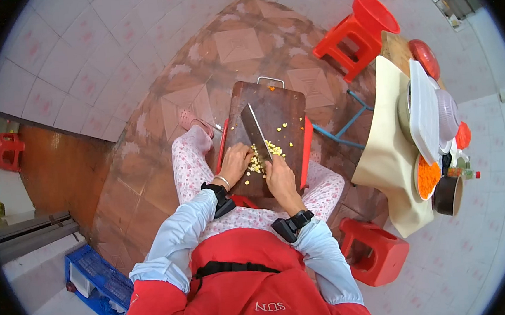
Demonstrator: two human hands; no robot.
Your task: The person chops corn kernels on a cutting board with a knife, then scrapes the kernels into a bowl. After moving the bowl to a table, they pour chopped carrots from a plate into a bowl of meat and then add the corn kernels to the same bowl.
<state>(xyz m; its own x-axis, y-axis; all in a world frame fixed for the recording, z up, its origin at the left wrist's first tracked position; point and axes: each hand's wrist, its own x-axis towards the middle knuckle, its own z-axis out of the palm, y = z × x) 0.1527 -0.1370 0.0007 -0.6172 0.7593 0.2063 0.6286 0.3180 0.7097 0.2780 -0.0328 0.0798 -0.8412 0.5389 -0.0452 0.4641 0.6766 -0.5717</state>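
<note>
A dark wooden cutting board [272, 106] with a metal handle lies in front of me across a red stool between my knees. My right hand [280, 176] grips the handle of a broad kitchen cleaver [253, 124], its blade pointing away from me over the board. Small pale-yellow chopped pieces [256, 162] are heaped beside the blade, and several lie scattered to the right. At the left side of this heap rests my left hand [236, 163], fingers bent and held together; anything under the fingertips is hidden.
To the right, a cloth-covered table [383, 142] bears a white lid [424, 110], a bowl of shredded orange food [428, 177] and a dark pot [447, 195]. Red stools stand at the upper right [347, 45] and lower right [376, 251]. A blue basket [100, 279] is at lower left.
</note>
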